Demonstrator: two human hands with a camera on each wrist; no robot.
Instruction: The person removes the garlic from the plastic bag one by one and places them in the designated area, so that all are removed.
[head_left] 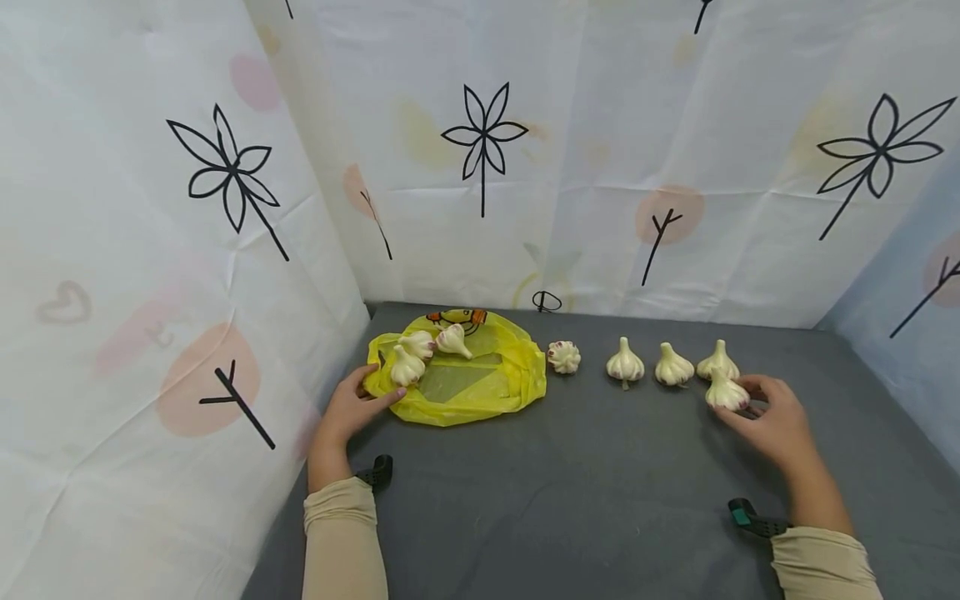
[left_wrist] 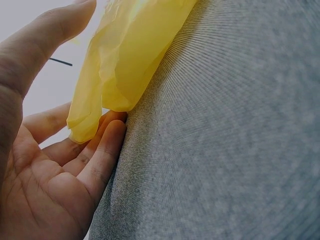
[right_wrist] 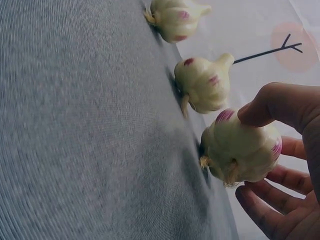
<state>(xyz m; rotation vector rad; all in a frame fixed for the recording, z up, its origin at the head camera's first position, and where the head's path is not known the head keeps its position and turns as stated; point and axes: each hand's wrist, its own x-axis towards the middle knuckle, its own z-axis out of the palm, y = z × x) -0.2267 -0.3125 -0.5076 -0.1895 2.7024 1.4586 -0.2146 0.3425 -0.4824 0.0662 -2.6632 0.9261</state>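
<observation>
My right hand (head_left: 776, 417) pinches a garlic bulb (right_wrist: 242, 145) between thumb and fingers, at the right end of the row. Just behind that bulb is another garlic bulb (head_left: 717, 358), partly hidden by it in the head view. A yellow plastic bag (head_left: 480, 408) lies spread at the left with three garlic bulbs (head_left: 407, 367) on its left part. At the bag's left edge is my left hand (head_left: 351, 410). Its fingers touch the plastic while the thumb stands apart, as the left wrist view shows.
Between the bag and my right hand, further garlic bulbs (head_left: 625, 364) stand spaced out on the dark grey cloth (head_left: 555, 500). One garlic bulb (head_left: 564, 357) lies close to the bag's right edge. Patterned white sheets (head_left: 585, 167) hang behind and at both sides.
</observation>
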